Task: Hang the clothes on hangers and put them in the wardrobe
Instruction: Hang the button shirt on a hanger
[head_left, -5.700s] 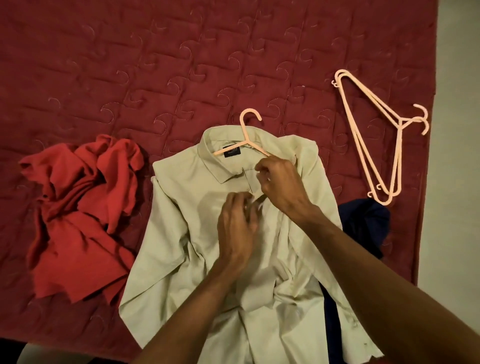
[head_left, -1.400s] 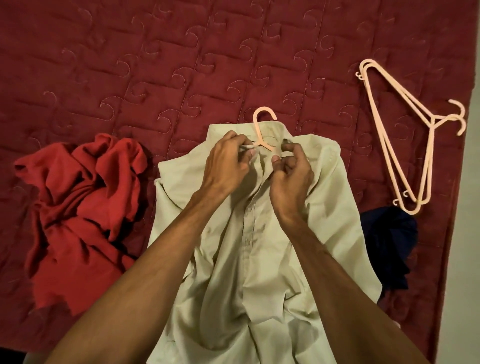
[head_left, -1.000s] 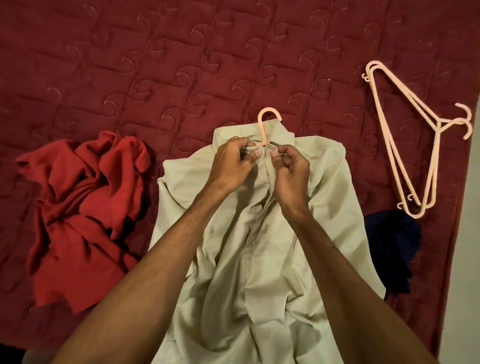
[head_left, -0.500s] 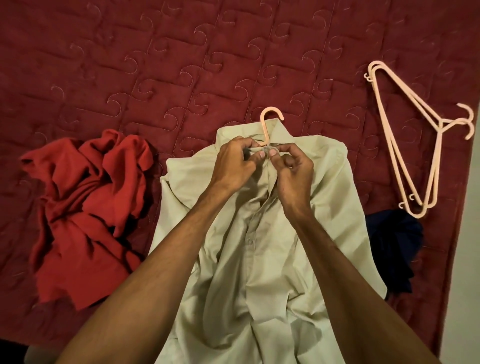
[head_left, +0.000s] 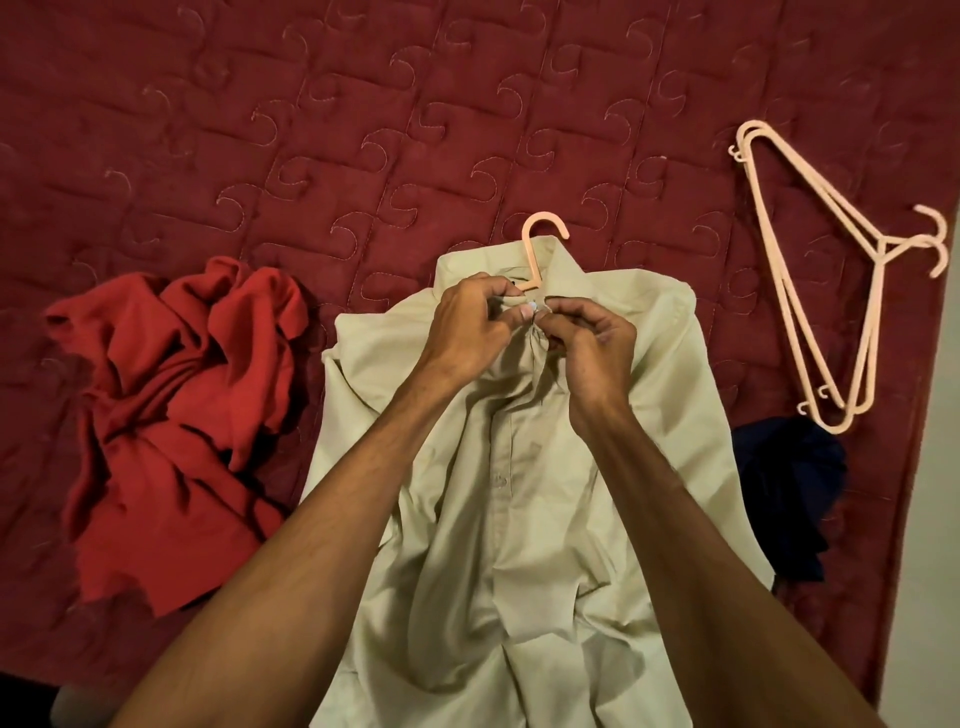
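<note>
Pinching beige shirt at collar: left hand, right hand; hanger inside.

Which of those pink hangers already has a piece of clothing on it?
The hanger whose hook pokes out at the collar of the beige shirt; the two spare hangers lie stacked and bare off to the right.

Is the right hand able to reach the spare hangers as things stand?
Probably not right now: the right hand pinches the beige shirt at its collar, with the left hand. Once released, probably yes; the spare hangers lie uncovered on the quilt on that side.
</note>
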